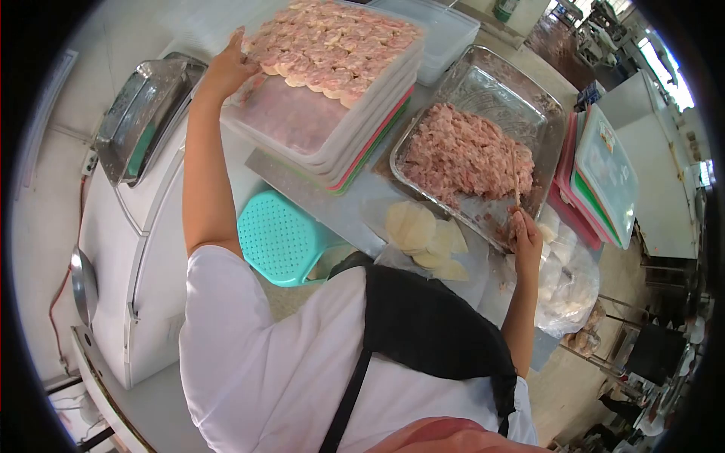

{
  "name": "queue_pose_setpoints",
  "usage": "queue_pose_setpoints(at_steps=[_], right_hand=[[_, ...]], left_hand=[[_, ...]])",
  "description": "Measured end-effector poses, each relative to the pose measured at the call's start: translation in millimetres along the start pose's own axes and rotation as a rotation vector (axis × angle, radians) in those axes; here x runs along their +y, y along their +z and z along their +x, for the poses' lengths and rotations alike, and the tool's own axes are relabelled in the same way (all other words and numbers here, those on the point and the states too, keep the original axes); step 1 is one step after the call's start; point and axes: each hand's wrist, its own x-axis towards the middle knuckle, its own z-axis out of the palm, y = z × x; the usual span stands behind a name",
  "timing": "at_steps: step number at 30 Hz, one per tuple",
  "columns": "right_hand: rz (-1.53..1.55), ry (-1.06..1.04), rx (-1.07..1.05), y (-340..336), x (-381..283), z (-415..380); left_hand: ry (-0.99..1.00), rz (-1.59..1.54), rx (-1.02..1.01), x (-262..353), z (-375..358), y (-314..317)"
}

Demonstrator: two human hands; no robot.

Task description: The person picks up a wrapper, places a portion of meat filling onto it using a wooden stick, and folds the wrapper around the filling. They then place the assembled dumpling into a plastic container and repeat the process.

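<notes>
My left hand (229,66) is at the left rim of the top plastic container (291,119), beside rows of filled dumplings (340,47). Its fingers look stretched and apart, though their tips partly blend with the dumplings. My right hand (526,235) is closed around a thin wooden stick (516,175), which reaches up into the ground meat (462,151). That pinkish meat is heaped in a metal tray (476,60). Round pale dough wrappers (411,226) lie in a loose overlapping pile on the table, between the tray and my apron.
A turquoise perforated stool (276,234) stands below the table edge. Colored lids (604,177) lean right of the tray, above a clear plastic bag (570,287). Another clear container (445,30) is at the back, and metal trays (143,113) rest at the left.
</notes>
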Motion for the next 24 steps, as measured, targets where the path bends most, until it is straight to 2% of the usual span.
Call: queue_pose_setpoints(at_steps=[2,5,7,8,9,11,12,14,15,17,18,21,24], right_hand=[[-0.028,-0.03,0.009,2,-8,-3],[-0.064,0.042,-0.055,-10,9,9],[-0.052,0.058,-0.062,-19,-7,11],[-0.047,0.07,-0.067,-24,-19,5],[-0.123,-0.023,-0.016,-23,-30,-3],[-0.282,-0.221,0.066,-7,-56,-14],[-0.321,-0.309,0.016,4,-71,-21],[-0.398,-0.486,-0.095,22,-91,-31],[-0.546,-0.5,-0.097,22,-84,-28],[-0.844,-0.514,-0.099,21,-67,-10],[-0.983,-0.441,-0.094,12,-71,-6],[-1.207,-0.372,-0.194,1,-86,3],[-1.4,-0.373,-0.253,25,-51,19]], left_hand=[[-0.016,0.009,-0.073,-2,10,0],[0.168,0.16,0.146,5,3,1],[0.302,0.142,0.235,66,-27,-22],[0.332,-0.018,0.213,96,-41,-24],[0.352,-0.177,0.192,126,-58,-20],[0.247,-0.357,-0.143,182,-101,6],[0.324,-0.343,-0.376,202,-112,24],[0.612,-0.386,-0.457,230,-127,84],[0.693,-0.35,-0.49,238,-131,103],[0.712,-0.397,-0.5,240,-133,130],[0.723,-0.42,-0.504,242,-134,138],[0.683,-0.368,-0.684,232,-146,147],[0.831,-0.538,-0.712,224,-185,182]])
